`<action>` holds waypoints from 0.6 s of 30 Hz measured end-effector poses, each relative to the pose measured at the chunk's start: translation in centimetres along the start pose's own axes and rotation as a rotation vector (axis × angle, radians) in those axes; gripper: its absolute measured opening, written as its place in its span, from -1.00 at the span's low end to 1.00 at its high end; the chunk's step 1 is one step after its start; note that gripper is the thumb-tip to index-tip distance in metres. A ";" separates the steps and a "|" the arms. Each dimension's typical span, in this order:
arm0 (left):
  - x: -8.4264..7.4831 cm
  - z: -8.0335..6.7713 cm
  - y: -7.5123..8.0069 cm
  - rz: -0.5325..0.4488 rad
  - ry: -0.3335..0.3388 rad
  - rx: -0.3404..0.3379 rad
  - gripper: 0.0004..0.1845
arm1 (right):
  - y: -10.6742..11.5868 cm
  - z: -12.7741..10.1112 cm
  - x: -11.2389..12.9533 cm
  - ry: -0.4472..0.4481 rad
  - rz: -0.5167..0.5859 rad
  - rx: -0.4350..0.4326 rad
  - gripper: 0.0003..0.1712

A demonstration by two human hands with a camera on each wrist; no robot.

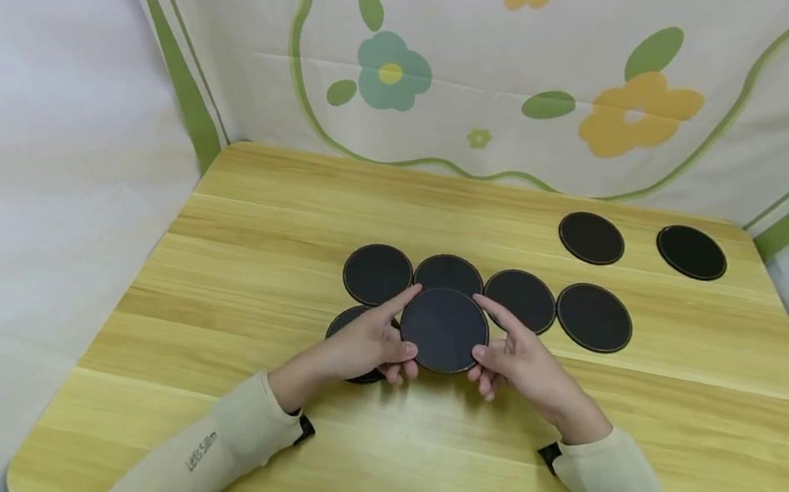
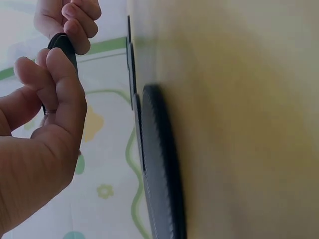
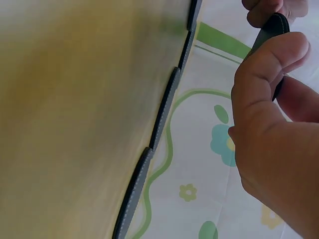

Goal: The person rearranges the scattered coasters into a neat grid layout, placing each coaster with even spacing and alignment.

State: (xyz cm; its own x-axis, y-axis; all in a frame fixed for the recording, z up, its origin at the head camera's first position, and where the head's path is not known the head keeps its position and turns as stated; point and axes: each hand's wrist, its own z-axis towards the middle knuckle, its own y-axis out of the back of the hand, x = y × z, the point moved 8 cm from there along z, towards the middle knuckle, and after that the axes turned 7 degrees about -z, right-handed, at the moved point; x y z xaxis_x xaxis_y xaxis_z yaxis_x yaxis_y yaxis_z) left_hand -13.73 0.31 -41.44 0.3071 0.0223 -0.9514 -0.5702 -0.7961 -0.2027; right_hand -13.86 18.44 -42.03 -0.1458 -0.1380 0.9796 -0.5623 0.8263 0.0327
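Between my two hands is a round black coaster (image 1: 445, 330) with a stitched edge, raised off the table. The left hand (image 1: 367, 345) pinches its left side, thumb on the near face and index finger along the upper edge. Mirroring that, the right hand (image 1: 525, 364) pinches the right side. In the left wrist view the held coaster (image 2: 65, 47) appears nearly edge-on, away from the tabletop. Behind it, a black coaster (image 1: 448, 269) in a row is partly covered. Another coaster (image 1: 344, 321) lies beneath the left hand, mostly hidden.
The row on the wooden table (image 1: 245, 284) also has a left-end coaster (image 1: 377, 273), a third coaster (image 1: 519, 297) and a right-end coaster (image 1: 594, 318). Further back at right lie a brownish-black coaster (image 1: 591, 238) and a darker coaster (image 1: 691, 252). A flowered curtain (image 1: 464, 71) hangs behind.
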 end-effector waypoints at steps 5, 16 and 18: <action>1.5 -0.1 -0.5 0.055 0.091 -0.002 -0.07 | -0.6 -0.7 -1.0 -0.031 -0.015 0.040 -0.13; 3.0 -0.2 -1.3 0.260 0.250 -0.020 -0.09 | -1.4 -1.5 -2.7 -0.161 -0.027 0.056 -0.15; 3.0 -0.3 -1.4 0.310 0.266 -0.022 -0.09 | -1.5 -1.6 -3.0 -0.178 -0.018 0.059 -0.15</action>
State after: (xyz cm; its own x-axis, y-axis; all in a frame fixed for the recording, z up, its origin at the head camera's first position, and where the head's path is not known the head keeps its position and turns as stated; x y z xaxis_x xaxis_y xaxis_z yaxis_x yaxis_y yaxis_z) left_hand -11.75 1.28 -43.97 0.3113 -0.3753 -0.8731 -0.6510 -0.7535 0.0918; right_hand -11.25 18.47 -44.65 -0.2742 -0.2509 0.9284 -0.6123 0.7900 0.0326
